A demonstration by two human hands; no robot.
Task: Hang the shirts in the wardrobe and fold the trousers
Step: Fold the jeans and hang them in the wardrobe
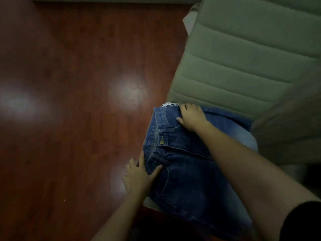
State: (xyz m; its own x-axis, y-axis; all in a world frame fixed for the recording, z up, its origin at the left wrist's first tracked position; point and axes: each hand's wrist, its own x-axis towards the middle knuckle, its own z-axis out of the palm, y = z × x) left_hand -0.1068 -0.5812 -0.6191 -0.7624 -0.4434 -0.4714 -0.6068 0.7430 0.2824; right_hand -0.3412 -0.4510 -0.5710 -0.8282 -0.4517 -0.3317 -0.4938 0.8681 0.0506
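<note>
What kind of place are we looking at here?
Probably a room in a home: a glossy wooden floor, a padded pale-green seat, and blue jeans laid on it.

**A:** How many garments are there?
**B:** One pair of blue jeans (187,180), showing two belt loops (166,130) and one brass zip pull (161,140). Also one grey cloth (286,127); its kind cannot be told.
**A:** How many hands?
**B:** Two: one left hand (137,176) and one right hand (192,117). One black sleeve (302,221).
**A:** Anything else?
**B:** One pale green ribbed cushion (243,58), and one wooden floor (69,136) with two bright patches of reflected light (128,91).
</note>
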